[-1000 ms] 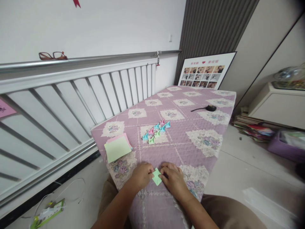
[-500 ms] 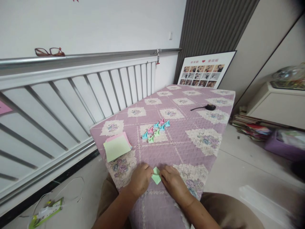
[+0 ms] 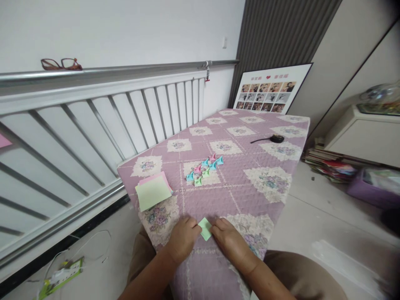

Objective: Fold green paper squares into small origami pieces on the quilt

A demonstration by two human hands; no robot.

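Between my hands, near the table's front edge, is a small folded green paper [image 3: 205, 229], turned like a diamond. My left hand [image 3: 186, 234] grips its left corner with the fingertips. At the right corner, my right hand [image 3: 225, 234] pinches the same paper. Farther forward, several small folded paper pieces [image 3: 205, 171] in pink, blue and green stand in two slanting rows. A stack of square paper sheets [image 3: 153, 192], light green on top with pink beneath, lies at the table's left side.
The table [image 3: 215, 200] has a purple floral cloth. A black round object with a strap [image 3: 276, 138] lies at the far right. A white radiator [image 3: 150, 112] runs along the left, with glasses [image 3: 61, 63] on the pipe above.
The green paper's surface now looks flatter, without the raised fold seen across its middle before. Both hands stay at its side corners. The view has shifted slightly.
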